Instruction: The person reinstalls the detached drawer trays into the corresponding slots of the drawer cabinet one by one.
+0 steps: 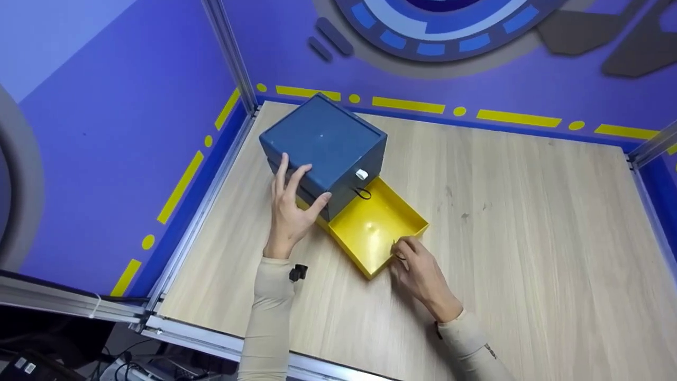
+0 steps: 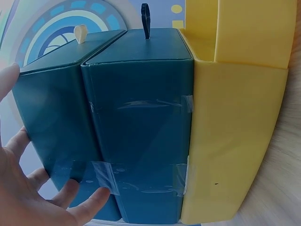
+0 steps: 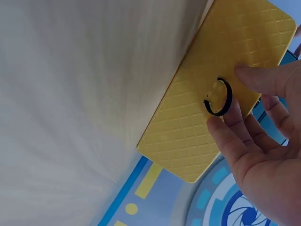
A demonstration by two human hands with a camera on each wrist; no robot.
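Observation:
A stacked drawer box has two dark blue units [image 1: 323, 138] above a yellow one [image 2: 235, 127]. Its yellow drawer [image 1: 370, 227] is pulled out, with nothing visible inside. My left hand [image 1: 293, 209] rests with spread fingers against the top and side of the upper blue unit. At the yellow drawer's front is my right hand [image 1: 423, 272]. In the right wrist view its fingers lie beside a black loop handle [image 3: 229, 96], one fingertip close to the loop's lower end. The thumb is apart from the loop, near the drawer front.
The blue drawers carry a white pull [image 1: 362, 174] and a black loop [image 1: 363, 194]. Clear tape [image 2: 141, 103] runs across the units' side. The wooden table [image 1: 518, 238] meets patterned blue walls [image 1: 174, 106] at the left and back, with a metal frame [image 1: 193, 338] along its front.

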